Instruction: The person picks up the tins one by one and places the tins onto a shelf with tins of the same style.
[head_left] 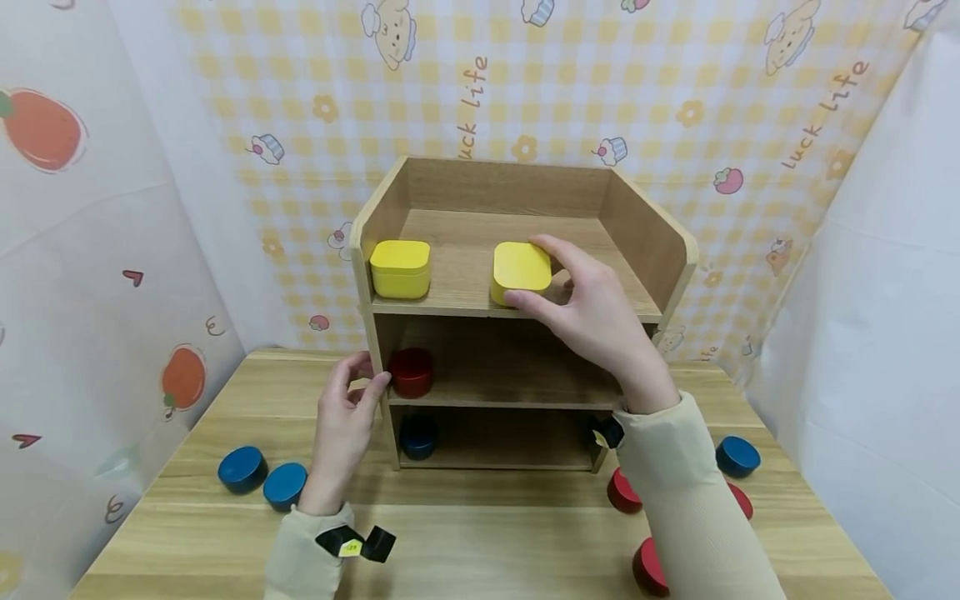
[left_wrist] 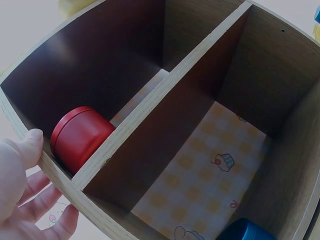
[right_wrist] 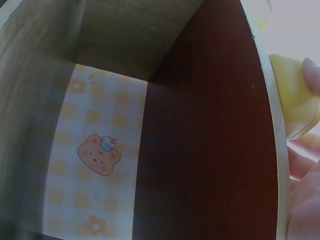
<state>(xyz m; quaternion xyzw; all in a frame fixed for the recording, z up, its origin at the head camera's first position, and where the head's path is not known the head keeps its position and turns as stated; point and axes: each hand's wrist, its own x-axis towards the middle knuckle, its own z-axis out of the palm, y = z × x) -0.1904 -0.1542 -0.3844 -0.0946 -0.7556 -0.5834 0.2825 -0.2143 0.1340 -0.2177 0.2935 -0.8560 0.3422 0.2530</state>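
Right hand point(head_left: 600, 310) pinches yellow rounded-square box point(head_left: 522, 267) at shelf unit's point(head_left: 651, 218) top; left hand point(head_left: 347, 421) grips side edge, likely steadying.

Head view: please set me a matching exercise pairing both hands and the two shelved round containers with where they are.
1. left hand
2. right hand
3. shelved red container
4. shelved blue container

A. gripping a yellow box
B. bottom shelf
C. at the left side panel
D. middle shelf

Pairs: 1-C, 2-A, 3-D, 4-B
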